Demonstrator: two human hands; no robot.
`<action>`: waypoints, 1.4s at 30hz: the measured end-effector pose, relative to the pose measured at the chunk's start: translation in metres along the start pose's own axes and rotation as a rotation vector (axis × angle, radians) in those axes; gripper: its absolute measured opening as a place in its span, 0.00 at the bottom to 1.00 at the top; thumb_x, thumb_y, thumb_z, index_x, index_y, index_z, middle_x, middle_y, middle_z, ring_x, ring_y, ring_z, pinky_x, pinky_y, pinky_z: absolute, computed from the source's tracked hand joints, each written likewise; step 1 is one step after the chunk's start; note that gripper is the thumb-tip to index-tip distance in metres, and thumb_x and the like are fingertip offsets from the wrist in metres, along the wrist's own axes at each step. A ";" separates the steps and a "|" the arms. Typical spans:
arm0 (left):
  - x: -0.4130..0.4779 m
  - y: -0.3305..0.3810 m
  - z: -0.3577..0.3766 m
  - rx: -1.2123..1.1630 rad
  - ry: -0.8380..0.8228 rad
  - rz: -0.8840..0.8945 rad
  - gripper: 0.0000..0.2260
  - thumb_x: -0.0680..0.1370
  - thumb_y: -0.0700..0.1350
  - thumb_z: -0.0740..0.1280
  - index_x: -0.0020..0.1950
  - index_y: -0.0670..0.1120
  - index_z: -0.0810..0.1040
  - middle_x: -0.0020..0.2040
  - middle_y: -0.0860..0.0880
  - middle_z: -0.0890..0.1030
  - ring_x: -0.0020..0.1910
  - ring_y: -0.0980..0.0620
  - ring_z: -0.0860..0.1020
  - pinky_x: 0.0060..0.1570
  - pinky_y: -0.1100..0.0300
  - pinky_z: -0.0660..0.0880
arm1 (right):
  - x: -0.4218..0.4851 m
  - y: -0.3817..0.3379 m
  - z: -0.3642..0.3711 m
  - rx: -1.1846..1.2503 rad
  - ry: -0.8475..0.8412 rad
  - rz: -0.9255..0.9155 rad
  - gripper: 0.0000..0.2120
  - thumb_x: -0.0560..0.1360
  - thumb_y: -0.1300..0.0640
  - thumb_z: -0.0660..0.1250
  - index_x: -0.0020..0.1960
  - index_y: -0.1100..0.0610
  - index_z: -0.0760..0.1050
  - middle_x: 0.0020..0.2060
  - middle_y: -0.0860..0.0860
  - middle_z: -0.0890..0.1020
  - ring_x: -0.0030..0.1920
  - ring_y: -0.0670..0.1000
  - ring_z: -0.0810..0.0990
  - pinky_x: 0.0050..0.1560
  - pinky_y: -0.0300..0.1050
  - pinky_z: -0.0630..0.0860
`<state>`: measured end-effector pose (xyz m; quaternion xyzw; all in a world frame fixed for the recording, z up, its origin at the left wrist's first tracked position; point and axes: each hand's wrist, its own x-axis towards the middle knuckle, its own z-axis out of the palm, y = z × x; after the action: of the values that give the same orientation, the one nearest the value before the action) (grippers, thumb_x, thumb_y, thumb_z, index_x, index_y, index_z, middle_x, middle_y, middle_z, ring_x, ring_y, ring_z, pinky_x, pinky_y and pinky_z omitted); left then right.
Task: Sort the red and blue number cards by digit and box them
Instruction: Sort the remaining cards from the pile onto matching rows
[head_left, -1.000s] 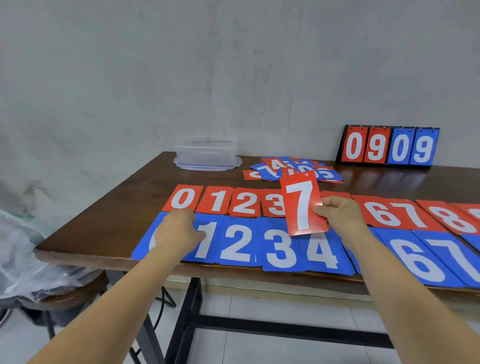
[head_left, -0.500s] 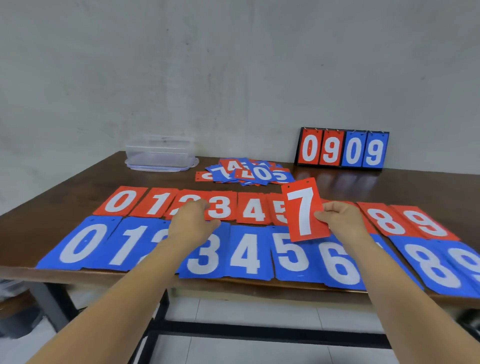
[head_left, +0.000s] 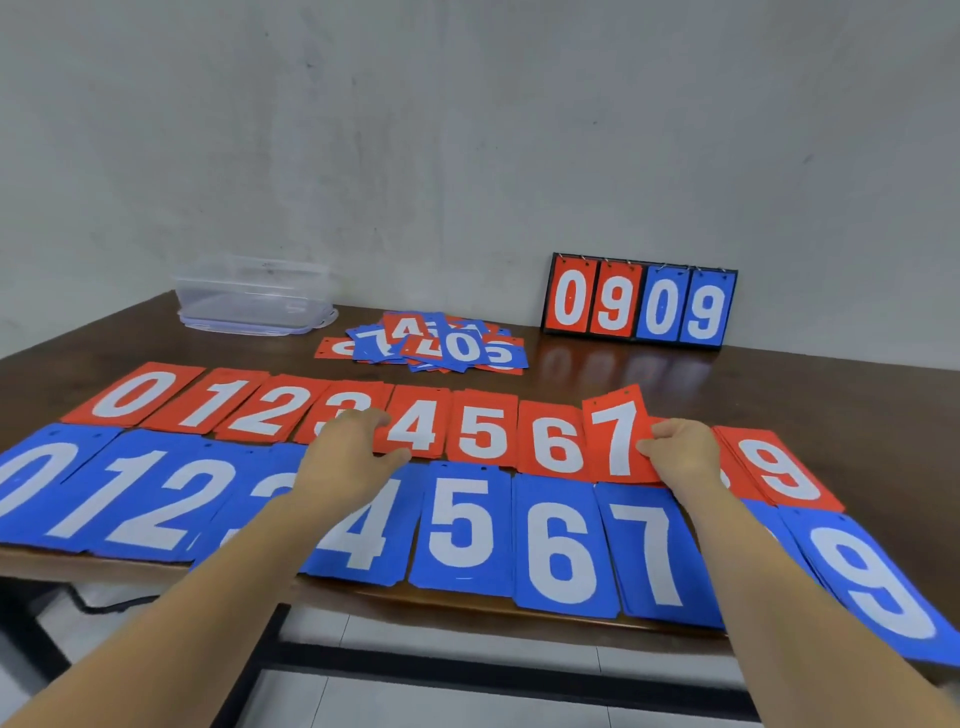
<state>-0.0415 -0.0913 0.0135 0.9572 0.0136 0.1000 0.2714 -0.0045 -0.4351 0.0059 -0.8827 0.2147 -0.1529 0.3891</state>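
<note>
A row of red cards 0 to 9 lies across the table, with a row of blue cards 0 to 9 in front of it. My right hand pinches a red 7 card by its right edge, low over the red row between the 6 and the hidden 8. My left hand rests with loosely bent fingers over the red 3 and the left edge of the red 4, covering the blue 3. A loose pile of mixed cards sits behind the rows.
A clear plastic box stands on its lid at the back left. A scoreboard stand showing 0909 is at the back right against the wall. The wooden table has a near edge just under the blue row.
My right hand has carried the red 7 to the right and down onto the red row. My left hand has slid right from the 0 and 1 cards to the 3 and 4. My view has shifted right.
</note>
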 end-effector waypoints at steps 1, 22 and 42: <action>0.000 0.001 0.001 0.005 -0.002 -0.010 0.26 0.76 0.52 0.70 0.72 0.48 0.69 0.70 0.48 0.71 0.66 0.48 0.72 0.62 0.53 0.73 | 0.001 0.002 0.003 -0.082 0.005 -0.026 0.06 0.74 0.63 0.68 0.50 0.65 0.81 0.47 0.58 0.83 0.48 0.60 0.80 0.49 0.50 0.77; 0.040 0.011 0.012 0.068 -0.047 0.058 0.25 0.77 0.54 0.67 0.72 0.48 0.69 0.71 0.49 0.71 0.68 0.49 0.70 0.65 0.54 0.70 | -0.007 -0.047 0.039 -0.234 -0.078 -0.269 0.12 0.77 0.54 0.67 0.59 0.52 0.77 0.54 0.50 0.81 0.51 0.51 0.79 0.48 0.46 0.78; 0.220 -0.075 0.006 0.099 -0.061 0.037 0.22 0.78 0.51 0.67 0.70 0.44 0.71 0.68 0.47 0.75 0.65 0.48 0.73 0.63 0.54 0.70 | 0.086 -0.136 0.164 -0.320 -0.195 -0.300 0.20 0.79 0.52 0.64 0.69 0.56 0.71 0.64 0.54 0.75 0.65 0.53 0.71 0.61 0.51 0.74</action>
<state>0.1775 -0.0132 0.0097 0.9722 -0.0073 0.0748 0.2219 0.1769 -0.2939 0.0103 -0.9658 0.0638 -0.0869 0.2359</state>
